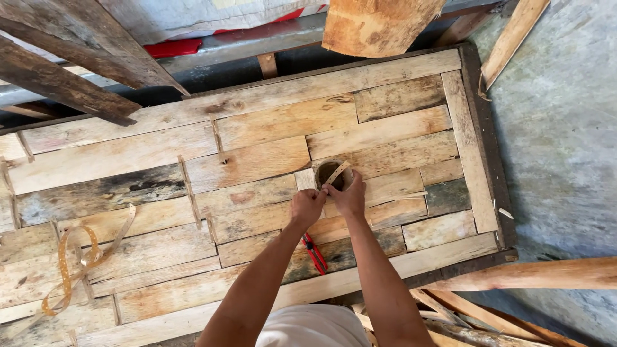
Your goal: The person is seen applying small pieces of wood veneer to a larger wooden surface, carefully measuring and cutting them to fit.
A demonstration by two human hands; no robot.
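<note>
Your left hand (307, 205) and right hand (350, 196) both pinch a ring (331, 174) of thin strip mid-board on the table (257, 154), steadying its curl, red cutter (314, 252) lying between your forearms.

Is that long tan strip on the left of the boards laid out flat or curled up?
Curled: the tan strip twists into loops on the plank platform.

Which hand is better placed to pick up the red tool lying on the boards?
Probably the left hand. The red tool lies just beneath its wrist, and it only rests beside the small round ring, whereas the right hand pinches the ring's strip.
</note>
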